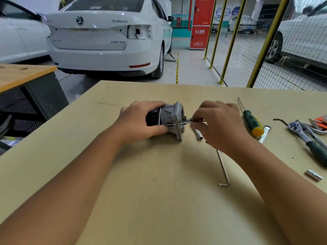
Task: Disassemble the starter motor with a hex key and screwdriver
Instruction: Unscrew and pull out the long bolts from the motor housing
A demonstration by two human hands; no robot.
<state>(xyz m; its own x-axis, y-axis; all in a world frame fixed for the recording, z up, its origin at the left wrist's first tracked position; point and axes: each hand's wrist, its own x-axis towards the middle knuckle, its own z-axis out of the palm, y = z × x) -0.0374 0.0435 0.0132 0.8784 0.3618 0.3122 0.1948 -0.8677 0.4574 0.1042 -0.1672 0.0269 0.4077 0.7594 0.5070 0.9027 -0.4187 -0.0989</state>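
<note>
One hex key [223, 167], two hands — one starter motor [169, 119]

A car workshop: white cars [106, 38], mesh fencing [247, 50], workbench [159, 191] with tools.

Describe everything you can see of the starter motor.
The motor lies on its side on the table, its axis running left to right. Its left part is a black cylinder, its right part a ribbed grey metal housing ending in a flange. The left hand grips the body. A thin long bolt sticks out of the flange end, and the right hand pinches it with its fingers.
</note>
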